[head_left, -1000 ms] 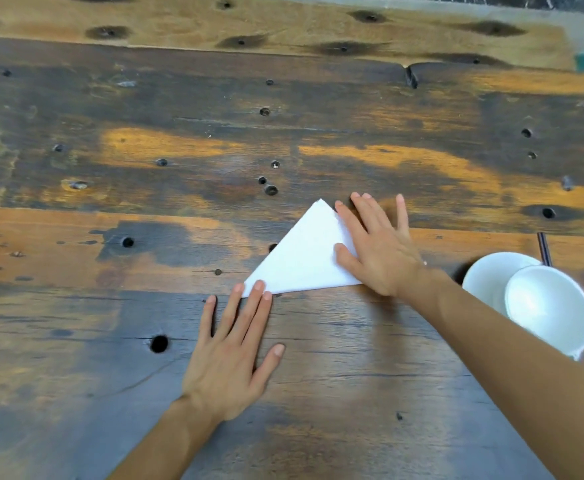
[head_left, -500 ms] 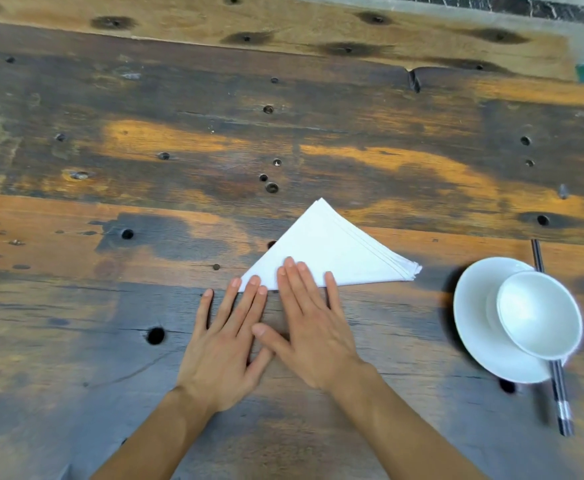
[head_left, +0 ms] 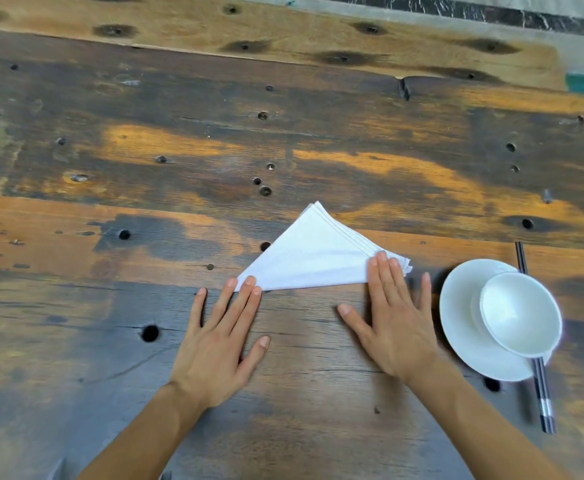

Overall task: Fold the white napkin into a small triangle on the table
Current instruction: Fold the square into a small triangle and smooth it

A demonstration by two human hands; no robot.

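The white napkin (head_left: 313,256) lies flat on the worn wooden table (head_left: 283,140) as a layered triangle, its apex pointing away from me. My left hand (head_left: 219,344) rests flat on the wood, fingers spread, with its fingertips pressing the napkin's left corner. My right hand (head_left: 392,317) also lies flat, its fingertips on the napkin's right corner, where the stacked edges show. Neither hand grips anything.
A white bowl (head_left: 521,313) sits on a white saucer (head_left: 463,341) just right of my right hand. Dark chopsticks (head_left: 543,400) run under the saucer. The table has many small holes and dark knots; its far edge meets a marble strip.
My right hand slid from the napkin's right side to the near edge beside my left hand, then along that edge to the right corner. The left hand has stayed on the left corner.
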